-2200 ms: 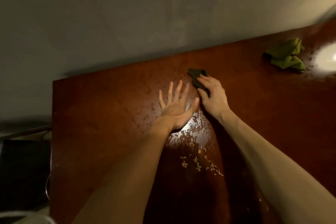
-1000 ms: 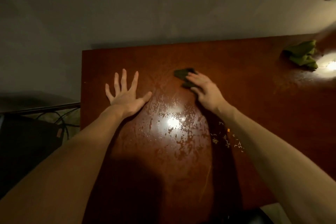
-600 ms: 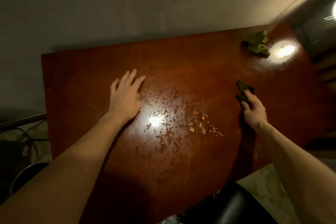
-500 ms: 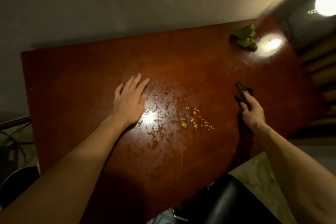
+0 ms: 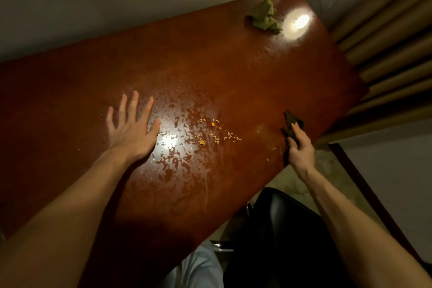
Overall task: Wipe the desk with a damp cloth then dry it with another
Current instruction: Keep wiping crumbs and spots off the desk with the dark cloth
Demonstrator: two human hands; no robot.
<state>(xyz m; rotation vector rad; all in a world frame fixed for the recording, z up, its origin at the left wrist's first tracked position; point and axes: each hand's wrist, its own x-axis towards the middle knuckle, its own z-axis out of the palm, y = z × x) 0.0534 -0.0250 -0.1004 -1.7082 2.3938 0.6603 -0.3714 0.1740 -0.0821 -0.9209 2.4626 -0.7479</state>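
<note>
You hold the dark cloth bunched in your right hand, by the desk's near edge on the right. Your grip is closed round it, fingers curled over the wad so a corner pokes out ahead; I cannot tell whether it touches the wood. I take it for the damp one, since the desk shows a beaded wet film across its middle. Your left hand lies flat with fingers spread, holding nothing, likely bracing you as you lean. Between your hands sit yellow crumbs, just right of the wet patch and not yet swept up. The green cloth lies crumpled near the far right corner, well apart, probably kept out of the wet for drying. A black chair stands below the near edge.
</note>
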